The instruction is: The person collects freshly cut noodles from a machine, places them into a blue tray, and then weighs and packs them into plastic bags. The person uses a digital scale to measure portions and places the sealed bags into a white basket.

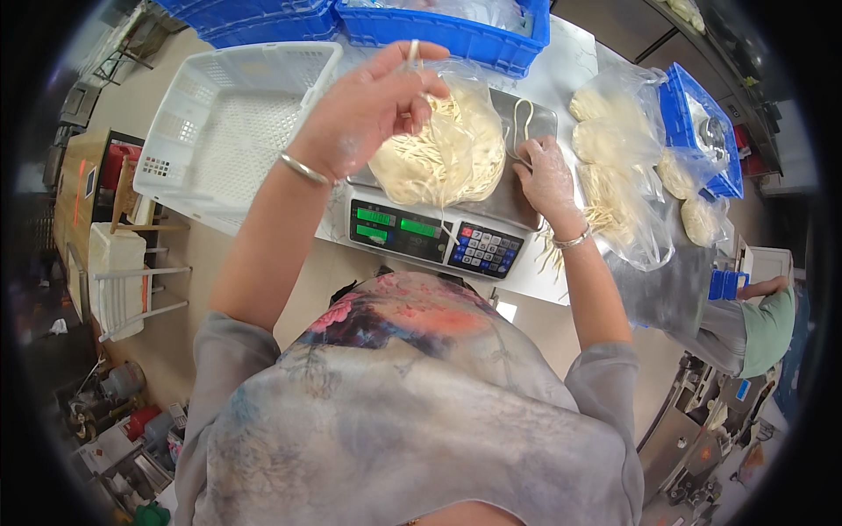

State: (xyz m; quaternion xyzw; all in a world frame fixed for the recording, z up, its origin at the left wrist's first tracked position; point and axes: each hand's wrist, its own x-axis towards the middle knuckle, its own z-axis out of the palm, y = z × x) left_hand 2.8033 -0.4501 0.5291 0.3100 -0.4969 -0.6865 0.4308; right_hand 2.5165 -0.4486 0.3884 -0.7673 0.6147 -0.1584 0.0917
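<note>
A clear plastic bag of pale fresh noodles [447,162] lies on the steel plate of a digital scale [399,230]. Above the bag's upper left side, my left hand [373,110] is raised with its fingers curled, a short piece of noodle showing between them. At the plate's right side, my right hand [548,180] has its fingertips closed on the lower end of a loose noodle strand [519,114], which loops up across the steel. One more strand hangs from the bag over the scale's front panel, whose displays glow green.
An open white perforated crate [232,123] stands to the left. Blue crates [447,37] line the far side, one with plastic bags inside. More bagged noodles [605,167] lie to the right, near a blue basket [680,96]. A person in green [765,333] is farther right.
</note>
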